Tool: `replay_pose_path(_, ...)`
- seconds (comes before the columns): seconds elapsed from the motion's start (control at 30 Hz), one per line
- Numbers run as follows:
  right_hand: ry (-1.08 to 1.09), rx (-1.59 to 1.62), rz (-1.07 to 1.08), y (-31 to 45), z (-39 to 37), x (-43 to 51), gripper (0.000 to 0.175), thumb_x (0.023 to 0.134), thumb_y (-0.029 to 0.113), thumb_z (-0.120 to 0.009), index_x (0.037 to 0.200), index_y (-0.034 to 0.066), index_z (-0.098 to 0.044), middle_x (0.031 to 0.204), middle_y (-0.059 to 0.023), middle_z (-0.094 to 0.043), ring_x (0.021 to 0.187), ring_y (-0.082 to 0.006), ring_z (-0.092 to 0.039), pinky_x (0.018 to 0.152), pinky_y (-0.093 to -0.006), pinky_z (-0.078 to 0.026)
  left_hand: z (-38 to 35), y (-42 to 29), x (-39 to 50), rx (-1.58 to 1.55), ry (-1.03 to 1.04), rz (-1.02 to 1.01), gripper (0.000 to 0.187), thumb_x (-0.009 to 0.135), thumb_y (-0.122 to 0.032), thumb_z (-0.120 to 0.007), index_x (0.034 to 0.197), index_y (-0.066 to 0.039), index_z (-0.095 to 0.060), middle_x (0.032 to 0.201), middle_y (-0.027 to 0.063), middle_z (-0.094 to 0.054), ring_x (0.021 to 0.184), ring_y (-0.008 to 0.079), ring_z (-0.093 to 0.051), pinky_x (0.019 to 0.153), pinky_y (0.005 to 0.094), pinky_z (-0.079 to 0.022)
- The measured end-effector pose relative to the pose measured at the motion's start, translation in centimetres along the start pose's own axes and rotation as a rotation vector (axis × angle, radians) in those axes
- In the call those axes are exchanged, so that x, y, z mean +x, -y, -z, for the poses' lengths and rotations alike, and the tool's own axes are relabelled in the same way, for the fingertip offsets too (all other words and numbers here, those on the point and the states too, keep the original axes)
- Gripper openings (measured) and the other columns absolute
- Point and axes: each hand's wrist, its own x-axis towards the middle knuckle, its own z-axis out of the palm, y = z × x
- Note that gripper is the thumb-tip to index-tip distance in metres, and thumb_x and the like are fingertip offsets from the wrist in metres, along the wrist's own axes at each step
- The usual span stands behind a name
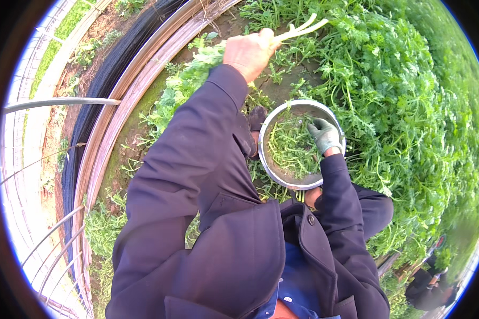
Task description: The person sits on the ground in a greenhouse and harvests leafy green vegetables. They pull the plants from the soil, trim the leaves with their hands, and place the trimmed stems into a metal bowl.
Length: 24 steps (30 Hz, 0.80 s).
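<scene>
My bare left hand (248, 52) is closed around a bunch of leafy greens, held out ahead of me over the soil. Pale cut stems (301, 31) stick out on its right, and feathery leaves (201, 60) spread to its left, partly behind my sleeve. Between my legs sits a round metal basin (262, 139) with loose green sprigs and leaf bits (289, 145) inside. My right hand, in a pale grey-green work glove (326, 135), reaches over the basin's right side. Its fingers are partly bent, and whether they grip anything is unclear.
Dense feathery-leaved greens (391, 99) fill the right side. Along the left run a curved wooden board (123, 103), dark netting (99, 91) and a metal hoop (64, 101). A person in dark clothes (427, 289) is low among the plants at lower right.
</scene>
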Motion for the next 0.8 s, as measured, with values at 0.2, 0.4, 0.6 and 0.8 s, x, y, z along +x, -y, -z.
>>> replay_pose_path(0.2, 0.259, 0.093, 0.120, 4.7, -4.0, 1.6, 0.040, 0.087, 0.030, -0.072, 0.118, 0.0048, -0.068, 0.107, -0.0178, -0.071, 0.099, -0.0305, -0.069, 0.089, -0.0372, -0.051, -2.7, 7.5, -7.2, 0.264, 0.114, 0.032, 0.021, 0.092, -0.033, -0.062, 0.090, -0.014, -0.053, 0.068, 0.0066, -0.063, 0.059, 0.0281, -0.064, 0.051, 0.0404, -0.049)
replay_pose_path(0.4, 0.444, -0.027, 0.043, 2.9, -6.9, -0.6, 0.042, 0.086, 0.038, -0.068, 0.117, 0.0089, -0.069, 0.108, -0.0163, -0.071, 0.102, -0.0327, -0.067, 0.091, -0.0402, -0.051, -6.7, 13.3, -18.6, 0.425, 0.466, 0.109, 0.028, 0.094, -0.039, -0.059, 0.102, -0.014, -0.054, 0.080, 0.0069, -0.064, 0.064, 0.0273, -0.065, 0.055, 0.0433, -0.050)
replay_pose_path(0.6, 0.563, -0.139, 0.044, 0.3, -8.6, -2.2, 0.043, 0.086, 0.037, -0.067, 0.119, 0.0097, -0.068, 0.115, -0.0163, -0.069, 0.108, -0.0329, -0.065, 0.094, -0.0402, -0.049, -7.6, 13.8, -21.4, 0.341, 0.554, 0.078, 0.023, 0.092, -0.032, -0.060, 0.107, -0.016, -0.056, 0.089, 0.0054, -0.065, 0.079, 0.0268, -0.065, 0.067, 0.0436, -0.046)
replay_pose_path(0.8, 0.641, -0.198, 0.018, 0.7, -9.6, -3.3, 0.045, 0.086, 0.039, -0.065, 0.122, 0.0116, -0.067, 0.117, -0.0170, -0.068, 0.109, -0.0340, -0.064, 0.095, -0.0410, -0.048, -7.9, 13.5, -20.4, 0.223, 0.467, 0.048, 0.018, 0.087, -0.022, -0.060, 0.105, -0.020, -0.062, 0.096, 0.0073, -0.065, 0.087, 0.0270, -0.064, 0.076, 0.0477, -0.045)
